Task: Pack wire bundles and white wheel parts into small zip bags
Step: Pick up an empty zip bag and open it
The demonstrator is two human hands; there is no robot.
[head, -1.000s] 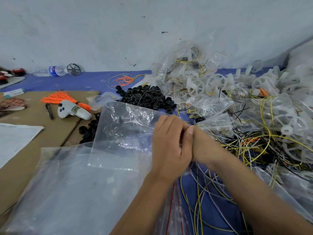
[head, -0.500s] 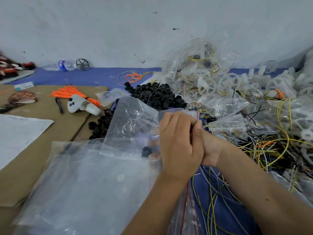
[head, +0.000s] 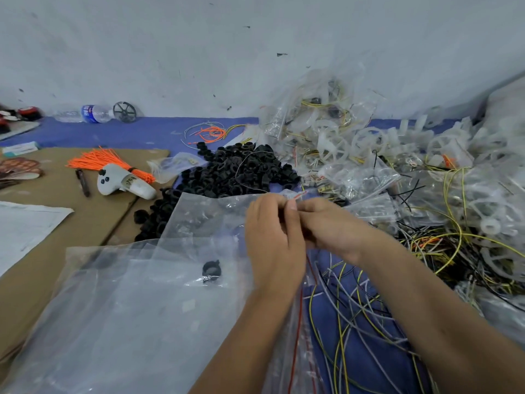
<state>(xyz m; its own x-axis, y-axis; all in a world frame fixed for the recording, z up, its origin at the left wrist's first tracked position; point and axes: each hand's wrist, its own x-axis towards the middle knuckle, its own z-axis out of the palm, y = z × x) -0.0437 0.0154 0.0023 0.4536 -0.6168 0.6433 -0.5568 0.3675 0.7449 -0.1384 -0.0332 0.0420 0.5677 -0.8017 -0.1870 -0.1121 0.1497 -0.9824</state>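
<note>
My left hand [head: 272, 240] and my right hand [head: 326, 223] meet at mid-frame and both pinch the red-striped mouth of a small clear zip bag [head: 295, 196]. What the bag holds is hidden behind my fingers. Loose yellow, grey and black wire bundles [head: 355, 302] lie under my right forearm on the blue cloth. White wheel parts [head: 332, 150] are piled at the right, mixed with filled zip bags [head: 360, 177].
Large clear plastic sheets [head: 136, 317] cover the front left, with one black ring [head: 211, 270] lying on them. A heap of black rings [head: 241, 172] sits behind my hands. Orange cable ties [head: 99, 160], a white controller [head: 122, 182] and a pen lie on cardboard [head: 56, 211] at left.
My hands have parted slightly and shifted along the bag's mouth. A black ring now lies in the open on the plastic sheet below the left hand. The view has tilted.
</note>
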